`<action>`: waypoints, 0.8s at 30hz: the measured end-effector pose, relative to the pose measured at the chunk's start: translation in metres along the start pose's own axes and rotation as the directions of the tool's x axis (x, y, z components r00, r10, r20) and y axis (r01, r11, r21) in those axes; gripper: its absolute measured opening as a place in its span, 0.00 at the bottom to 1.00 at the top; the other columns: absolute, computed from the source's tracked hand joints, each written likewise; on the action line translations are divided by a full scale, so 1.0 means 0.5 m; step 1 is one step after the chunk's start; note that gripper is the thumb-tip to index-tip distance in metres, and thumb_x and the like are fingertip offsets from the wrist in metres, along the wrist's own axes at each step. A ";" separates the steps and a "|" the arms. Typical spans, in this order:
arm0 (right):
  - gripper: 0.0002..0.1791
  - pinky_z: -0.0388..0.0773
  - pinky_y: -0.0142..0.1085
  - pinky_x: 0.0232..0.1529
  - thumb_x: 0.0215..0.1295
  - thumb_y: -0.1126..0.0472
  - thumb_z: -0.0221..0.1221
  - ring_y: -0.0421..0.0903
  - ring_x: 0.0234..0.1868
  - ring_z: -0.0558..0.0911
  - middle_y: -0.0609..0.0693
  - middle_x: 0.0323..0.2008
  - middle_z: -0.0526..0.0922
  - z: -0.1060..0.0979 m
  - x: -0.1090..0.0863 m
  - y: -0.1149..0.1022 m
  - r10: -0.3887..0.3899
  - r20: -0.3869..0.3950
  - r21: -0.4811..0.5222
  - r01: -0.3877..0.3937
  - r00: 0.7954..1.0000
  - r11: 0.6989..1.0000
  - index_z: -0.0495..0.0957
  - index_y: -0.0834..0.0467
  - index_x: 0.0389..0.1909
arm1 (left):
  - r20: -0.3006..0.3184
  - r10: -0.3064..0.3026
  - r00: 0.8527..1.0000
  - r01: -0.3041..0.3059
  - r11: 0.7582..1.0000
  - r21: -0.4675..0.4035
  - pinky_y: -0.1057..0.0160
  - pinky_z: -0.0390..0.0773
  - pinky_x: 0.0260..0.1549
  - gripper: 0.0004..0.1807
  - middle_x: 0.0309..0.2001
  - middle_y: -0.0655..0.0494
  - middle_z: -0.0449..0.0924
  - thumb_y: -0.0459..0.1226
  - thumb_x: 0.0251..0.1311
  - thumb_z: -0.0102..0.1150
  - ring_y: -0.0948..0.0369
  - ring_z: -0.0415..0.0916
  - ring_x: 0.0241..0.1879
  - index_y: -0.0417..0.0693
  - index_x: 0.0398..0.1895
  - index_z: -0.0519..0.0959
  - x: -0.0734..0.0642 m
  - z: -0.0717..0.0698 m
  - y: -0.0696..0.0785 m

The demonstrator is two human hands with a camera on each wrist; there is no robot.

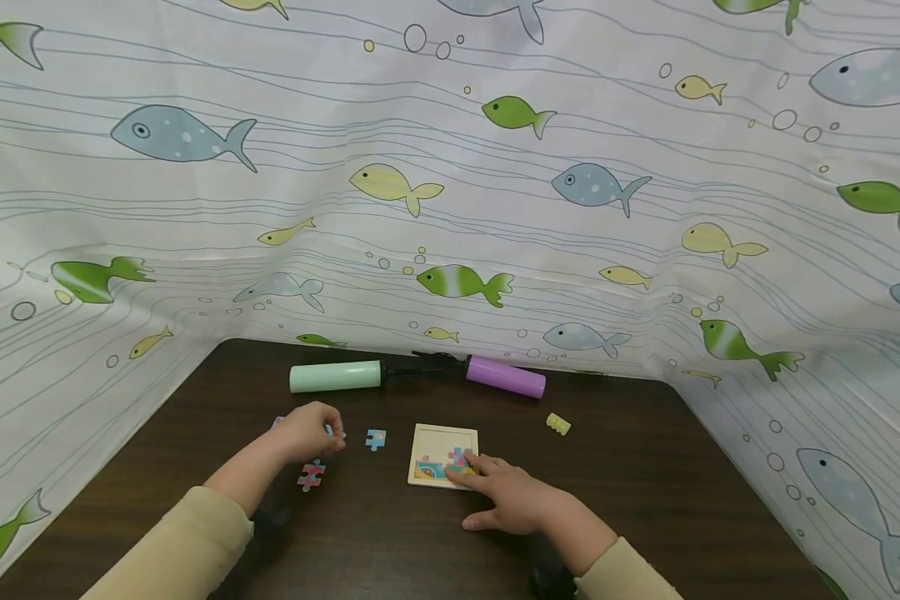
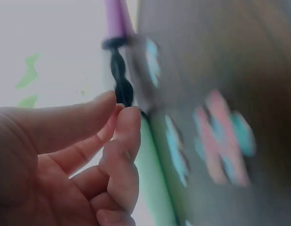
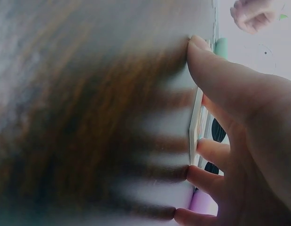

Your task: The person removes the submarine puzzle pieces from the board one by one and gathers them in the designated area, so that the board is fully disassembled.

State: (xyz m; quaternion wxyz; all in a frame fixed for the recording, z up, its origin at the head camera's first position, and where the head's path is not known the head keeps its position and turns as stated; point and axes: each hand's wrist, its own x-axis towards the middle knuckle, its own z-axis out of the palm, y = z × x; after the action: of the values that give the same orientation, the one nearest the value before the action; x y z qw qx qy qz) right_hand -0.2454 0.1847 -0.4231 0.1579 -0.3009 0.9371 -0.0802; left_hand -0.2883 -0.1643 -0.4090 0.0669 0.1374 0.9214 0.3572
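Note:
My left hand (image 1: 311, 433) hovers above several loose jigsaw pieces, fingers curled and thumb tip close to the index tip; in the left wrist view nothing shows between them. Below it lie a pink-and-blue jigsaw piece (image 1: 311, 475) and a blue piece (image 1: 335, 431) partly hidden by the fingers. Another blue piece (image 1: 376, 439) lies to their right. With spread fingers, my right hand (image 1: 513, 496) rests on the lower right of a square wooden puzzle tray (image 1: 442, 429). Inside the tray, colourful pieces (image 1: 429, 469) fill part of the bottom, some covered by the fingers.
Along the back of the dark table (image 1: 390, 542) lie a mint-green hand pump (image 1: 335, 377) and a purple one (image 1: 506, 377), both with black parts. A small yellow toy brick (image 1: 558, 423) is right of the tray. A fish-print curtain (image 1: 465, 225) surrounds the table's back and sides.

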 end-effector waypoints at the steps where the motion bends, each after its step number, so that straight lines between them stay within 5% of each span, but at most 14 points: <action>1: 0.40 0.59 0.61 0.63 0.64 0.37 0.58 0.59 0.74 0.54 0.50 0.77 0.51 0.000 0.000 0.000 0.001 0.001 -0.001 -0.001 1.000 1.000 0.56 0.34 0.76 | 0.006 0.020 1.000 -0.020 1.000 0.001 0.59 0.70 0.23 0.08 0.23 0.56 0.75 0.29 0.58 0.65 0.59 0.69 0.23 0.44 0.24 0.77 0.008 0.006 0.011; 9: 0.40 0.60 0.61 0.63 0.64 0.36 0.58 0.60 0.73 0.55 0.51 0.77 0.50 0.001 0.000 0.007 -0.007 0.001 0.019 0.007 1.000 1.000 0.55 0.34 0.76 | 0.061 0.051 0.997 -0.053 0.998 0.024 0.59 0.72 0.27 0.08 0.26 0.57 0.76 0.31 0.56 0.70 0.58 0.70 0.26 0.47 0.25 0.79 0.081 0.083 0.108; 15: 0.40 0.61 0.61 0.62 0.64 0.36 0.58 0.60 0.73 0.55 0.50 0.77 0.50 0.006 0.003 0.013 -0.027 -0.008 0.010 0.027 1.000 1.000 0.55 0.33 0.76 | 0.092 0.069 0.993 -0.074 0.996 0.047 0.62 0.71 0.25 0.08 0.26 0.57 0.75 0.34 0.55 0.71 0.60 0.69 0.24 0.48 0.26 0.80 0.123 0.143 0.155; 24: 0.40 0.60 0.62 0.62 0.64 0.35 0.56 0.61 0.74 0.54 0.49 0.77 0.49 0.006 0.003 0.015 -0.042 -0.011 0.000 0.042 0.999 0.999 0.55 0.35 0.76 | 0.132 -0.026 0.991 0.024 1.000 0.016 0.59 0.72 0.28 0.10 0.35 0.53 0.77 0.34 0.53 0.72 0.56 0.69 0.28 0.47 0.34 0.80 0.142 0.207 0.197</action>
State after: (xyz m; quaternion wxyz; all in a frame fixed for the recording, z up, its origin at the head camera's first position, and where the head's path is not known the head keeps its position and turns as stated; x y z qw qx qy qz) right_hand -0.2496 0.1895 -0.4280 0.1512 -0.3203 0.9313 -0.0851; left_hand -0.3127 -0.0072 -0.4204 0.1313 0.1498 0.9191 0.3399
